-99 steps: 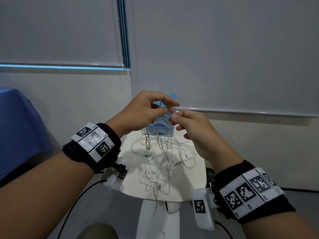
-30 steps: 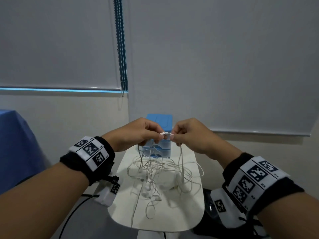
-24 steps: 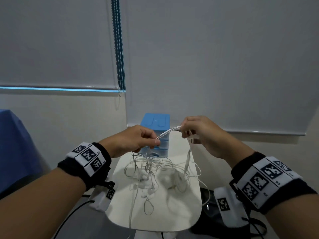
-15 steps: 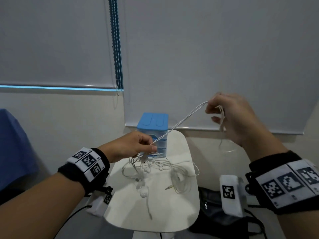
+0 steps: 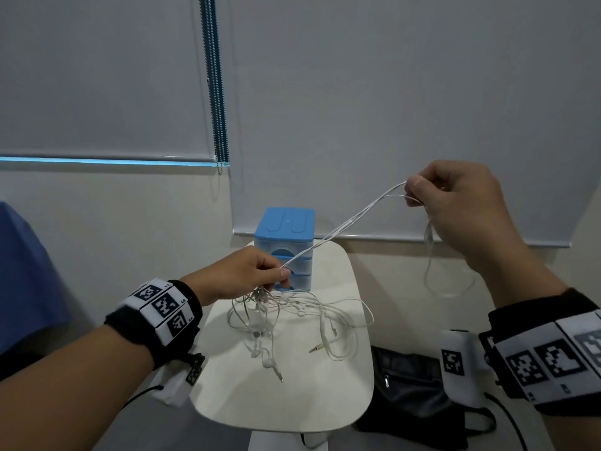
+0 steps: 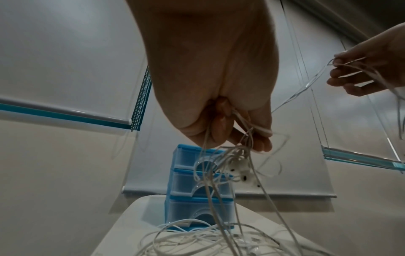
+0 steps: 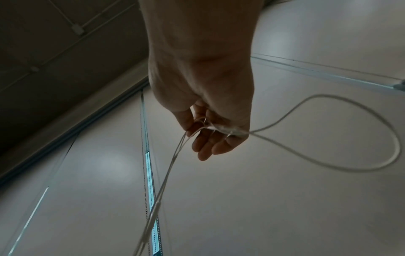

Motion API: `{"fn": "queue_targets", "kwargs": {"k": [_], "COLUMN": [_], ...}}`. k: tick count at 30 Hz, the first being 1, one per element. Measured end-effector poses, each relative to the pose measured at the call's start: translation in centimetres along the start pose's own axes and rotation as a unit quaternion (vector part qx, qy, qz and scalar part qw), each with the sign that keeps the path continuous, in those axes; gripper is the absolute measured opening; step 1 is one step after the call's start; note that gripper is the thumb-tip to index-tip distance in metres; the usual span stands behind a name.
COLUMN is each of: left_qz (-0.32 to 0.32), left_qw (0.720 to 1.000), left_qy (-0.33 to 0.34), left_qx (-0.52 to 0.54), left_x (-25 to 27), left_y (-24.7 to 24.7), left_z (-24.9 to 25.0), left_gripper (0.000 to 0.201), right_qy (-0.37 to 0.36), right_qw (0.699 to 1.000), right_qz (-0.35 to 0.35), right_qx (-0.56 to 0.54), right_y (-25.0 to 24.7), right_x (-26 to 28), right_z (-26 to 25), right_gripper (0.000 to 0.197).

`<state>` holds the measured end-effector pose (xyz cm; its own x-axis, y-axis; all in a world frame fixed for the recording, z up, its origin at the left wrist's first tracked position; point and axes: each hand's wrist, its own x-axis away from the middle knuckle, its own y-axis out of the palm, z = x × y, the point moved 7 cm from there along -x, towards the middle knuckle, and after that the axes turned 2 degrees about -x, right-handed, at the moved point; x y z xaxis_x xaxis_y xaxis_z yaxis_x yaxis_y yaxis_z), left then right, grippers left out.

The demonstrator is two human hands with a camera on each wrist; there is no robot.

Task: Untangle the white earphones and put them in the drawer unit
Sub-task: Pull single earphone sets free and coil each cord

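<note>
your right hand (image 5: 461,206) is now pulling a cord up and away from the tangle of earphones (image 5: 292,317). your left hand (image 5: 240,275) is pinching the knot. both are clamping limp, snaggy cord; try gripping beside the knot.

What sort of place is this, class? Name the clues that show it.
Probably an indoor office or study room: grey roller blinds with a bead chain cover the windows, and a small white side table holds a blue drawer unit.

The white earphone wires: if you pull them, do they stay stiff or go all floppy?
Probably floppy: the earphone wires only look straight where the left hand and right hand stretch them. The spare loop dangles limp. They likely snag too, since the pile stays knotted.
</note>
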<state>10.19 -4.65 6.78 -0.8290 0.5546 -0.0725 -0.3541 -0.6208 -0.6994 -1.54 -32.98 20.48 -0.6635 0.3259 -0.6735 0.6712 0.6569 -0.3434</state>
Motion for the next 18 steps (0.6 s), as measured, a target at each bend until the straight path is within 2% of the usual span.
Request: {"fn": "queue_targets", "kwargs": {"k": [3, 7, 13, 16, 18], "left_qz": [0.011, 0.019, -0.035, -0.036, -0.031], "left_qw": [1.0, 1.0, 0.998, 0.998, 0.999], "left_qy": [0.011, 0.014, 0.012, 0.004, -0.005], "left_qx": [-0.006, -0.02, -0.052, -0.045, -0.033], "left_x": [0.0, 0.3, 0.4, 0.3, 0.5], "left_y": [-0.3, -0.7, 0.0, 0.3, 0.0], "left_z": [0.0, -0.6, -0.9, -0.9, -1.1], "left_gripper": [0.019, 0.018, 0.019, 0.031, 0.031], "right_qy": [0.06, 0.012, -0.013, -0.015, -0.025], "right_qw": [0.991, 0.998, 0.99, 0.977, 0.961], "right_qz": [-0.011, -0.026, -0.143, -0.213, -0.276], "right_qx": [-0.122, -0.056, 0.016, 0.001, 0.004], "right_y": [0.9, 1.5, 4.7, 6.0, 6.3], "right_x": [0.1, 0.5, 1.4, 1.8, 2.4], "right_z": [1.1, 0.6, -0.1, -0.7, -1.1], "right_gripper": [0.024, 0.025, 0.029, 0.022, 0.012]}}
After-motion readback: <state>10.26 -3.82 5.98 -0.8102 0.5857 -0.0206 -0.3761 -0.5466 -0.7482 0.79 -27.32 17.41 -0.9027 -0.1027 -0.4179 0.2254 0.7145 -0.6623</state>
